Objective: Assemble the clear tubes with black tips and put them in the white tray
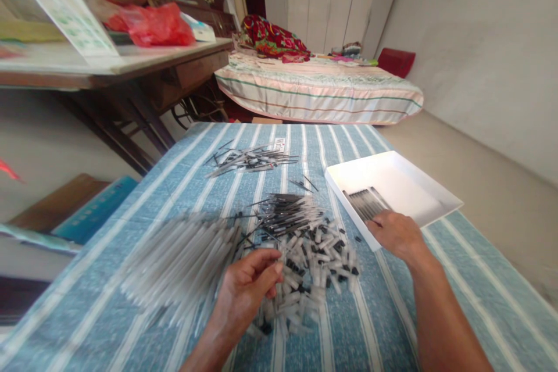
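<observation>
My left hand (pixel 255 276) hovers over the near edge of a heap of clear pen caps with black ends (pixel 320 250). Its thumb and fingers are pinched together; whatever may be between them is too blurred to make out. Inside a shallow white box (pixel 418 180), my right hand (pixel 396 235) is closed at the near end of a row of clear pens (pixel 366 203), with its fingers around a pen there. Left of my left hand lies a broad stack of clear pen barrels (pixel 183 264). Thin dark refills (pixel 290 212) are bunched beyond the caps.
A looser pile of thin dark and clear pieces (pixel 253 158) lies farther back on the striped blue cloth (pixel 349 325). A few loose refills (pixel 305 184) lie near the box. At left stands a desk (pixel 165 64) holding a red plastic bag (pixel 157 23); a bed (pixel 318 87) is beyond.
</observation>
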A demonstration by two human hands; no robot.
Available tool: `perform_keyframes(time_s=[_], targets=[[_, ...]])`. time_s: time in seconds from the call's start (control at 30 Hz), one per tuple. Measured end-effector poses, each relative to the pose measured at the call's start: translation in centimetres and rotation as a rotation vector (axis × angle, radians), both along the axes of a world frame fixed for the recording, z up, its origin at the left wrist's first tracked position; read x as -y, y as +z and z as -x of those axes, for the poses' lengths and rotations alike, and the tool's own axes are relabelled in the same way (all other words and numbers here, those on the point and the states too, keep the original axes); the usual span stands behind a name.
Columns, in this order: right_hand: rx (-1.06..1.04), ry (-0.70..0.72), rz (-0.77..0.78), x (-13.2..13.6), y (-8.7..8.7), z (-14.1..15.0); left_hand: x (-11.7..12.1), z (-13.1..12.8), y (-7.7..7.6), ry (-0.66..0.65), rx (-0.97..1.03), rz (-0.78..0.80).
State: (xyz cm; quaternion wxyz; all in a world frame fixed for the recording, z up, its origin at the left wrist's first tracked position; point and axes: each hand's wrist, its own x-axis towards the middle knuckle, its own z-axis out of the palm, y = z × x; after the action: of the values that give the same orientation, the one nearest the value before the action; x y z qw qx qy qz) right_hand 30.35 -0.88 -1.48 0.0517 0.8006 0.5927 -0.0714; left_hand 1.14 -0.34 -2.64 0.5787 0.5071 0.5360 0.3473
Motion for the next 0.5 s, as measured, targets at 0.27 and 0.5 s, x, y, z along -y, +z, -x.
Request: perform_keyframes(time_s=[0.27,0.5], targets=[[-0.112,0.103,0.037,0.5,-0.5,-1.7,0.1,-0.3,0.4,-0.033,-0.027,0.012],[-0.084,-0.015,-0.039,-0.1,-1.0,-0.8,0.0,0.0,-0.7,-0.066,-0.037,-0.022]])
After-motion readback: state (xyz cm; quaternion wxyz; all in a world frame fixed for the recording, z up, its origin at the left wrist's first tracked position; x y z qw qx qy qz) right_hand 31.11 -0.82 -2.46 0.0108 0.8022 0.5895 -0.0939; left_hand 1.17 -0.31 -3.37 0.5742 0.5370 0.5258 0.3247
